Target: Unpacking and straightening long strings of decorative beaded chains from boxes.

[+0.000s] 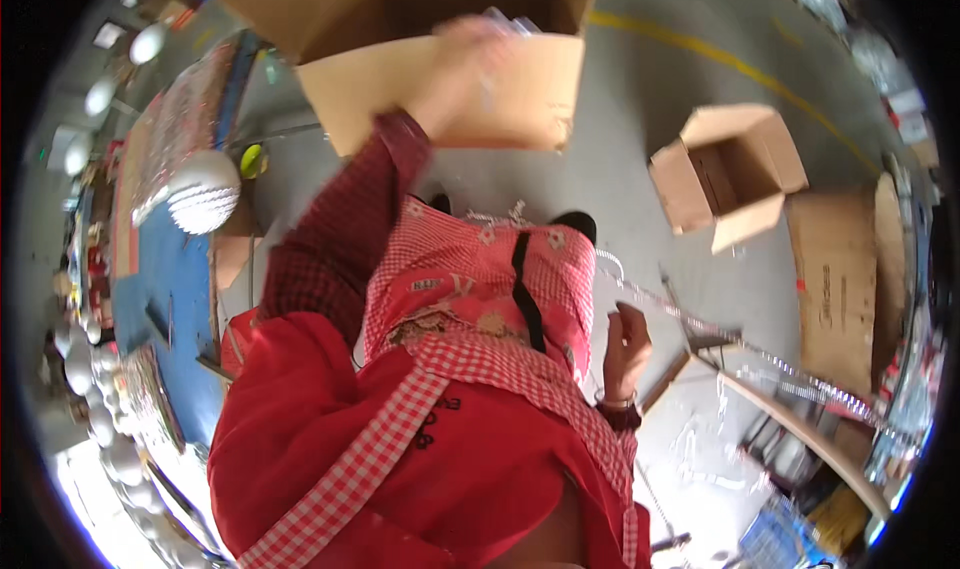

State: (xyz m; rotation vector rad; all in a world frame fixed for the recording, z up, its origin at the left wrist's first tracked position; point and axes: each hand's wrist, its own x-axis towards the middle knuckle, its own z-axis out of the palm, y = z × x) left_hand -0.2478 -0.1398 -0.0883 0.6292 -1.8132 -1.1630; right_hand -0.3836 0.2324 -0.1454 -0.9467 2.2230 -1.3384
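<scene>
My left hand (pixel 475 57), smeared by motion, is at the near rim of a large open cardboard box (pixel 440 94). A clear, shiny plastic piece (pixel 512 23) shows at its fingers, over the box opening; its exact kind is too blurred to tell. The inside of the box is dark, and its contents are hidden. My right hand (pixel 627 354) hangs low beside my red checked apron (pixel 480 299), fingers loosely bent and apart, holding nothing.
A smaller open cardboard box (pixel 735 174) stands on the grey floor to the right, near an upright brown carton (pixel 835 289). Shiny silvery strands (pixel 790 369) trail across the floor. On the left is a blue-topped table (pixel 165 299) with a white ball (pixel 203 191) beside it.
</scene>
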